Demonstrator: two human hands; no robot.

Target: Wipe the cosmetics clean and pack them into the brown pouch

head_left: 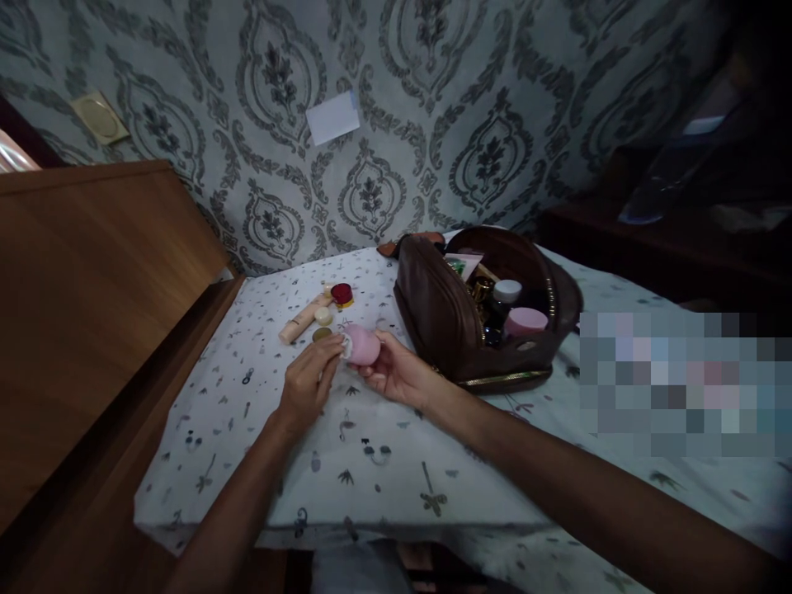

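Observation:
A rounded pink cosmetic jar (364, 346) is gripped by my right hand (396, 373), above the printed cloth. My left hand (306, 384) is closed, pinching a white crumpled piece (347, 341) against the jar's left end; whether it is tissue or cloth I cannot tell. Just beyond my left hand lie a small olive-gold lid (321, 334), a cream-coloured round pot (322, 315), a peach tube (299, 323) and a dark red lidded pot (341, 294). To the right of my hands stands a brown toiletry bag (433, 305), unzipped.
Inside the bag are a white-capped jar (507, 290), a pink-lidded jar (525, 322) and other cosmetics. A wooden panel (92, 272) borders the left side. Patterned wallpaper (371, 190) rises behind the white printed cloth (346, 470). Dark furniture (606, 239) stands at right.

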